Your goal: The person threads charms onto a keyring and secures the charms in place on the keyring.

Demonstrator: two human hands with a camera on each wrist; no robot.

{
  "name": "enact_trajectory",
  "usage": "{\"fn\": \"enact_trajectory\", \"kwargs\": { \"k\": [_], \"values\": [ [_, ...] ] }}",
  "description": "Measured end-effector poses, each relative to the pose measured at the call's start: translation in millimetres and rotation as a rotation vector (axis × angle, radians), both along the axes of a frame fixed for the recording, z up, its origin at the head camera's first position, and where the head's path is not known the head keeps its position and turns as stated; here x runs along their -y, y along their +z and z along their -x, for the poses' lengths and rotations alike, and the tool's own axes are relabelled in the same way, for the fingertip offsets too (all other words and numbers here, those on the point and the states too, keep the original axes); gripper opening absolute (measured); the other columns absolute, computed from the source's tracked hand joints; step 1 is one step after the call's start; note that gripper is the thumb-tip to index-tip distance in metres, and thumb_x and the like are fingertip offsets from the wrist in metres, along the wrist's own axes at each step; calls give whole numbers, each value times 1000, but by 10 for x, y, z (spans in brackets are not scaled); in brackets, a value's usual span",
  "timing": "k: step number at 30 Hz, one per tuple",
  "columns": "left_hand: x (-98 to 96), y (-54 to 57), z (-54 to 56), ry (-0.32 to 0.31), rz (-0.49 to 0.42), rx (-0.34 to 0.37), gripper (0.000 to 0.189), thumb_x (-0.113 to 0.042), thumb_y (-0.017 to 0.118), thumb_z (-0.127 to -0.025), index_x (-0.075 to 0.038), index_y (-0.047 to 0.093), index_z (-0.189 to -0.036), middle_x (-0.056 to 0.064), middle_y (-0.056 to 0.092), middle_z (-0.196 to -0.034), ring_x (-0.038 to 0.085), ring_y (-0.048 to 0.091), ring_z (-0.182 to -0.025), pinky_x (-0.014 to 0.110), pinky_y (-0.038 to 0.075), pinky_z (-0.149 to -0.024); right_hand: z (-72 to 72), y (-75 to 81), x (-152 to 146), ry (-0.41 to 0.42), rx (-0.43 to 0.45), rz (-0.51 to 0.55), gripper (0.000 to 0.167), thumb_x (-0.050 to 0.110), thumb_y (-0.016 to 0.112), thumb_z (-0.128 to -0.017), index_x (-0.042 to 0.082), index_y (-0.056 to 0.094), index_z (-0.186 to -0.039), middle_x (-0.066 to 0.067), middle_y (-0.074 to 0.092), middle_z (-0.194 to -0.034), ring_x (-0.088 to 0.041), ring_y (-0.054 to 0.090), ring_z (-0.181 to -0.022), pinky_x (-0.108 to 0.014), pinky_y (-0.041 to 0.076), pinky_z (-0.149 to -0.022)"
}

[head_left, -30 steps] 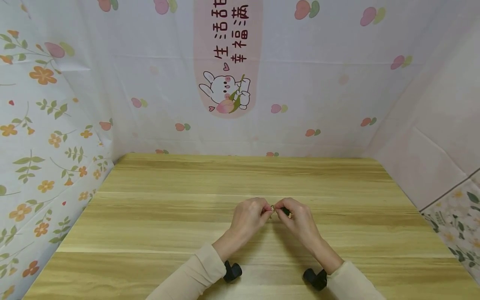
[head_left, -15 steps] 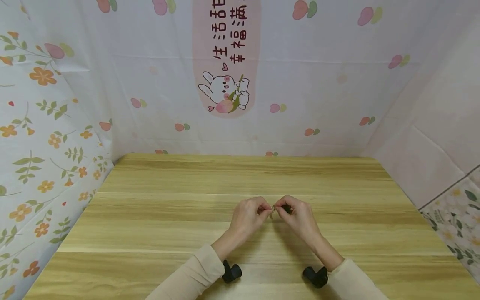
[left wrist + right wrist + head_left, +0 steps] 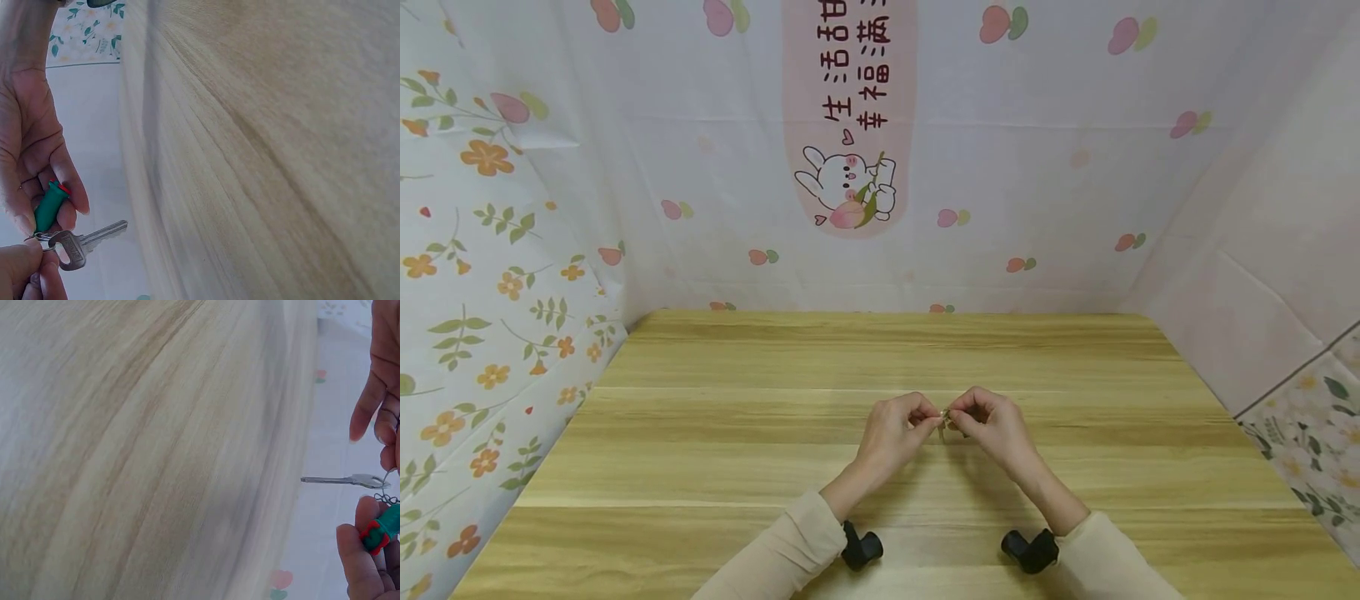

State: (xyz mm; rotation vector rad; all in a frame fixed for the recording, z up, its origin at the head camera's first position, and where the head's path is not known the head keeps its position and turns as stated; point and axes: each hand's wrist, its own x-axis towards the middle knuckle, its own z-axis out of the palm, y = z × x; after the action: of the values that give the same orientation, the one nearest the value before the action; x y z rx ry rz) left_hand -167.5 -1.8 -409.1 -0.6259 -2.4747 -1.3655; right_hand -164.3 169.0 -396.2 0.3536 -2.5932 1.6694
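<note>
Both hands meet fingertip to fingertip above the wooden table in the head view. My left hand pinches a thin metal key ring between thumb and finger. From that ring a silver key sticks out, its blade free in the air. A short chain links the ring to a green keychain charm with a red edge. My right hand pinches near the ring and chain, and the charm lies against its curled fingers. Exactly where its fingertips grip is partly hidden.
Black wrist-camera mounts show beside both beige sleeves. A patterned cloth backdrop rises behind the table's far edge, with more cloth at the left and right sides.
In the head view the dark charm showing under my right hand has become hidden, and more of the key and ring shows between the fingertips. Both hands stay nearly in place.
</note>
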Motion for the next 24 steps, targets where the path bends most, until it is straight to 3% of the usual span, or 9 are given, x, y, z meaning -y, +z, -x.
{"fn": "enact_trajectory", "kwargs": {
  "k": [6,11,18,21,24],
  "values": [
    [-3,3,-6,-9,3,-3,5,-10,74,-80,-10,69,-78,-1,69,-70,4,60,-61,13,42,-53,3,-4,-29,9,53,53,5,-1,63,-87,-6,63,-88,-17,67,-84,-11,63,-70,-21,51,-60],
    [-3,41,-29,-21,140,-36,5,-12,74,-81,-11,69,-80,-2,70,-74,6,62,-65,12,43,-56,-17,-18,-17,10,-71,-38,7,-6,64,-83,1,64,-82,-11,67,-79,-6,59,-67,-20,50,-58],
    [-24,134,-37,53,329,-179,7,-17,75,-79,-15,69,-76,-6,68,-72,6,61,-61,9,37,-51,-59,-10,32,-18,-280,-246,20,-8,65,-79,12,64,-77,3,65,-72,-1,52,-63,-18,47,-57],
    [-29,162,-42,80,359,-221,9,-17,76,-78,-16,69,-73,-7,66,-69,4,57,-58,10,34,-48,-59,-3,40,-27,-320,-260,21,-9,65,-78,12,64,-76,5,64,-71,-1,51,-62,-18,46,-56],
    [-29,172,-45,80,352,-225,10,-16,76,-78,-16,68,-73,-7,64,-67,2,54,-56,10,33,-48,-56,-3,41,-31,-301,-256,20,-8,66,-79,12,64,-76,4,65,-71,-1,53,-62,-18,47,-57]
  ]
}}
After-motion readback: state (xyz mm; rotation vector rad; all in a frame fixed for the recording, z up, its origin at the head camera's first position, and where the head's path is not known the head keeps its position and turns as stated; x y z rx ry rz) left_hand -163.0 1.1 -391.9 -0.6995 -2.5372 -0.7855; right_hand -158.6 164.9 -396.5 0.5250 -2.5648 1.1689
